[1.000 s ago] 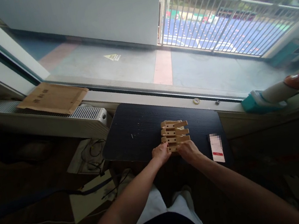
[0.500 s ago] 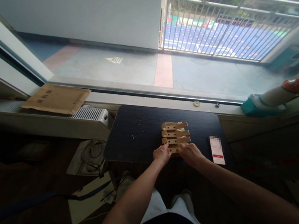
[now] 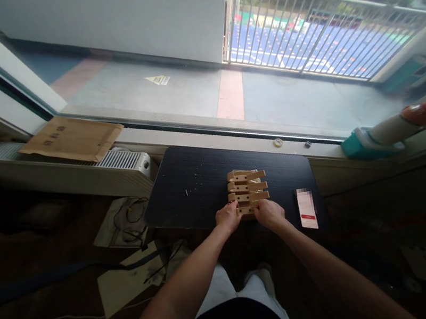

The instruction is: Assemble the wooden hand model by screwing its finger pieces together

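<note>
A pale wooden slatted piece (image 3: 247,187) lies near the front edge of the black table (image 3: 169,188). Its several bars run side by side, with dark dots on them and arms sticking out to the right; clear wrapping seems to glint among them. At the left end of the nearest bar, my left hand (image 3: 228,217) is closed with its fingertips on the wood. My right hand (image 3: 270,213) is closed around the right end of that same bar. The fingers' undersides are hidden, and the exact kind of wooden piece cannot be made out.
A phone (image 3: 307,209) with a lit screen lies right of my right hand. Small bits (image 3: 196,181) are scattered on the table's left. A tape roll (image 3: 278,142) sits on the sill. At left, a brown envelope (image 3: 72,138) rests on the radiator (image 3: 126,159).
The view has shifted slightly. My right hand looks more tightly curled at the nearest bar's right end. Both hands stay on the wooden piece, which remains in about the same spot.
</note>
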Tool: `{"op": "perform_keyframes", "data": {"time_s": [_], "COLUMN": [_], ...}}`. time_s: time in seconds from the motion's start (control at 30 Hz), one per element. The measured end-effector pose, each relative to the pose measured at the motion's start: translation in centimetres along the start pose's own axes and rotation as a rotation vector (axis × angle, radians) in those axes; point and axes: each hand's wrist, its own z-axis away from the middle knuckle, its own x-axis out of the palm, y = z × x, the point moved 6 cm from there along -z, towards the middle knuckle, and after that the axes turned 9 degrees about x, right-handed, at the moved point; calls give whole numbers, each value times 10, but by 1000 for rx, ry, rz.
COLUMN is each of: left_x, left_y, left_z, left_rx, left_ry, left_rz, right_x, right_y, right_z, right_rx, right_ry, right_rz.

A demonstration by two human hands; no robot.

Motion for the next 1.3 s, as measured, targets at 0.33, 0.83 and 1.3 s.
{"op": "perform_keyframes", "data": {"time_s": [0.33,0.83,1.3], "left_x": [-1,0,3], "left_y": [-1,-1,-1], "left_z": [-1,-2,-2], "left_rx": [30,45,46], "left_ry": [11,51,44], "left_rz": [-2,-2,0], "right_x": [-24,-11,-14], "right_y": [-29,2,-15], "right_z": [26,2,18], "right_rx": [-497,-44,-442], "right_ry": [84,13,73], "right_rz": [288,21,252]}}
